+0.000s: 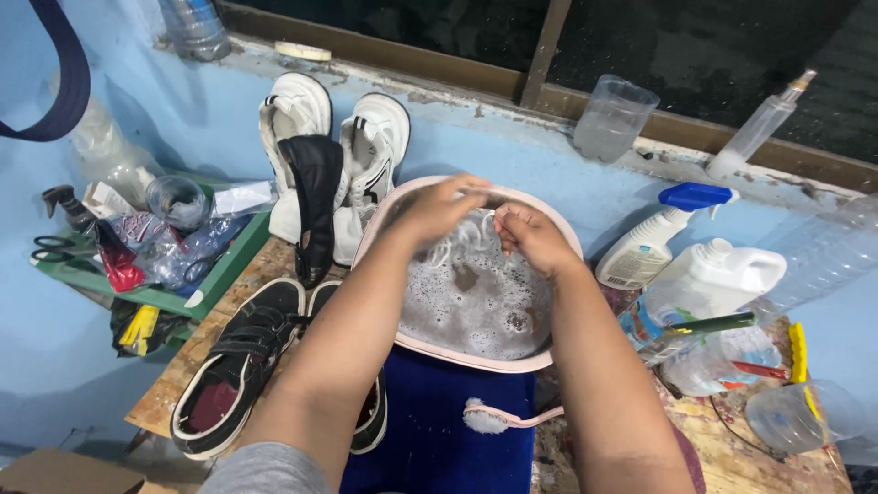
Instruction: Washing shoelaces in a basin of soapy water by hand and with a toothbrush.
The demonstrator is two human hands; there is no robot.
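Both my hands are over a pink basin [476,359] of soapy, foamy water. My left hand [437,207] and my right hand [532,238] each pinch part of a wet white shoelace [462,238] that hangs in loops between them, just above the foam. A pink brush with white bristles [494,418] lies on a blue cloth [437,430] in front of the basin.
White sneakers [352,155] lean on the blue wall behind a black insole [315,197]. Black sneakers [240,366] sit at left. A green tray [215,274] holds scissors and clutter. Spray bottle [651,242], white jug [709,279], plastic cup [611,119] and clear bottles stand at right.
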